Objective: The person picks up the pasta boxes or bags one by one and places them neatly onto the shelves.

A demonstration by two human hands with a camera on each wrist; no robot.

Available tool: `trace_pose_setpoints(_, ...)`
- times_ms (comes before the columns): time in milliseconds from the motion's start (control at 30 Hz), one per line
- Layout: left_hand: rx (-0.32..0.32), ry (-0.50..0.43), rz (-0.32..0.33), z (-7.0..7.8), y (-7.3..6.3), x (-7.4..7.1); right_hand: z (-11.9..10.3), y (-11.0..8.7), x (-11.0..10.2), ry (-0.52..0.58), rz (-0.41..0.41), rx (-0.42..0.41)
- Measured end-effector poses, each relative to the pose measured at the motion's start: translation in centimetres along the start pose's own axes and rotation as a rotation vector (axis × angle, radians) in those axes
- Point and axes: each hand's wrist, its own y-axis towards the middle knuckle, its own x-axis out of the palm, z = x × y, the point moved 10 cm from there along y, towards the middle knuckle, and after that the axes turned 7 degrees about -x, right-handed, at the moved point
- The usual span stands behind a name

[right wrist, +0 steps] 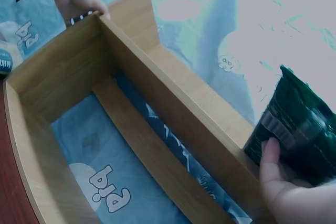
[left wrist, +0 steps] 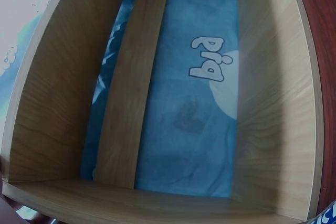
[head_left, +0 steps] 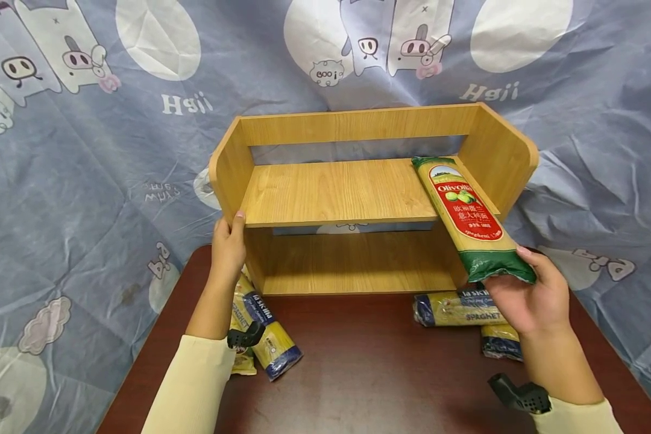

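Pinching the pasta packet [head_left: 465, 211] at frame right, the right grip [head_left: 534, 295] seemingly supports its overhanging end; the left grip [head_left: 228, 248], left of centre, clasps the wooden shelf [head_left: 325, 193], likely steadying it

Arms [head_left: 214, 301] extended forward; left fingers [head_left: 222, 229] gripping; right fingers [head_left: 500, 290] pinching, thumb [head_left: 534, 259] on top.

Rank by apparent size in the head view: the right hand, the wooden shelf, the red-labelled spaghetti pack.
Largest to smallest:
1. Wooden shelf
2. Red-labelled spaghetti pack
3. Right hand
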Motion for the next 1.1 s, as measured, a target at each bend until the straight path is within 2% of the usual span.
trace_pose_setpoints(100, 0.003, -0.004, -0.001, -0.1, 0.0, 0.2, -0.8, 0.4, -1.0, 0.004, 0.058, -0.057)
trace_pose_setpoints(233, 0.013, -0.011, 0.009, 0.0, 0.0, 0.2, -1.4, 0.8, -1.9, -0.071, 0.113, -0.115)
trace_pose_setpoints(333, 0.015, -0.017, 0.020, 0.1, 0.1, 0.2, -1.5, 0.9, -1.6, -0.126, 0.079, -0.120)
trace_pose_setpoints(467, 0.013, -0.020, 0.027, 0.2, 0.1, 0.1, -1.2, 0.6, -0.9, -0.254, 0.009, -0.110)
trace_pose_setpoints(567, 0.012, -0.014, 0.025, 0.2, 0.1, 0.0, -0.4, 0.0, -0.7, -0.361, -0.011, -0.082)
trace_pose_setpoints(733, 0.010, -0.004, 0.017, 0.2, 0.1, 0.0, 0.7, -0.4, -0.2, -0.401, 0.003, -0.067)
trace_pose_setpoints(867, 0.008, -0.002, 0.016, 0.0, 0.1, 0.1, 0.6, -0.2, -0.3, -0.413, 0.050, -0.095)
trace_pose_setpoints(1100, 0.020, 0.004, 0.036, -0.1, 0.1, -0.1, 0.4, 0.5, -0.7, -0.408, 0.048, -0.117)
